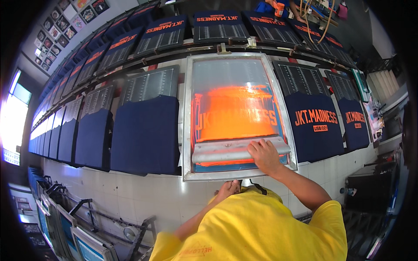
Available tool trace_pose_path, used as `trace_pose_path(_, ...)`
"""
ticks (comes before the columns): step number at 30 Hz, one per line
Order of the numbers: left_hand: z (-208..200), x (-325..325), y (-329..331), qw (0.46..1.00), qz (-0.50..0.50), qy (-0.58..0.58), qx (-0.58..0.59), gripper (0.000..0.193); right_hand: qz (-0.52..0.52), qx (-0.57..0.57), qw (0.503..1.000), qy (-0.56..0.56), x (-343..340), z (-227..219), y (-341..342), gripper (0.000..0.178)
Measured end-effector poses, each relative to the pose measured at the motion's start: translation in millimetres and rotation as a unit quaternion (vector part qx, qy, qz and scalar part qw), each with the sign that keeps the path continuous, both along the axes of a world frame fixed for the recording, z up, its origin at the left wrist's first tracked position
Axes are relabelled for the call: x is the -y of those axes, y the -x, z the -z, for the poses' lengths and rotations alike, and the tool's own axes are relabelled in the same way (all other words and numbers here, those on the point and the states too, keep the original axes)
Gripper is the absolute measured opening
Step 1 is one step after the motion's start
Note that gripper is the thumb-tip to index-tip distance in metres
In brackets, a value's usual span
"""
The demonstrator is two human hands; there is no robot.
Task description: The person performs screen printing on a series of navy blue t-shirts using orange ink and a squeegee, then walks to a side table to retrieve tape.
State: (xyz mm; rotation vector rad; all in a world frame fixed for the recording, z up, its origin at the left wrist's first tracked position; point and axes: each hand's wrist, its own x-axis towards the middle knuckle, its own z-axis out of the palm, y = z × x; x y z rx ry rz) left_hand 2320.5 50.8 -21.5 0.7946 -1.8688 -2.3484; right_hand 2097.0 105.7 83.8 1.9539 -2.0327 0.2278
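Observation:
A metal-framed printing screen [188, 108] lies in front of me over a board, with bright orange ink [235, 113] spread across its mesh. My right hand [264, 155] grips the grey metal handle of a wide squeegee [217, 151], which rests across the mesh near the screen's front end. An orange band of ink shows on both sides of the squeegee. Close to my waist, just below the screen's front edge, my left hand [228, 188] has curled fingers; what they close on is hidden. Orange lettering shows through the ink.
Left of the screen, a plain navy shirt [146, 135] covers a board, with several more beyond. Navy shirts with orange print [314, 126] lie to the right. Another printed row runs behind, where a person's hand holds an orange bottle [279, 8]. Framed screens [93, 245] stand lower left.

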Motion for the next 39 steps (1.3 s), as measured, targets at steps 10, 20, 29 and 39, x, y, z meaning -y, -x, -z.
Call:
trace_pose_path(10, 5, -3, -2, 1.000, -0.009, 0.006, -0.010, 0.052, 0.044, -0.032, 0.998, 0.006, 112, 21, 83, 0.014)
trace_pose_path(20, 16, -1, -4, 1.000, 0.011, -0.005, 0.003, 0.054, 0.070, 0.041, 0.997, -0.009, 84, -14, 83, 0.026)
trace_pose_path(29, 12, 3, -4, 1.000, 0.015, -0.016, 0.017, 0.059, 0.063, 0.127, 0.986, -0.084, -40, -33, -20, 0.024)
trace_pose_path(39, 16, 8, -10, 0.999, 0.037, -0.016, 0.017, 0.057, 0.043, 0.014, 0.999, 0.019, -17, -1, 12, 0.009)
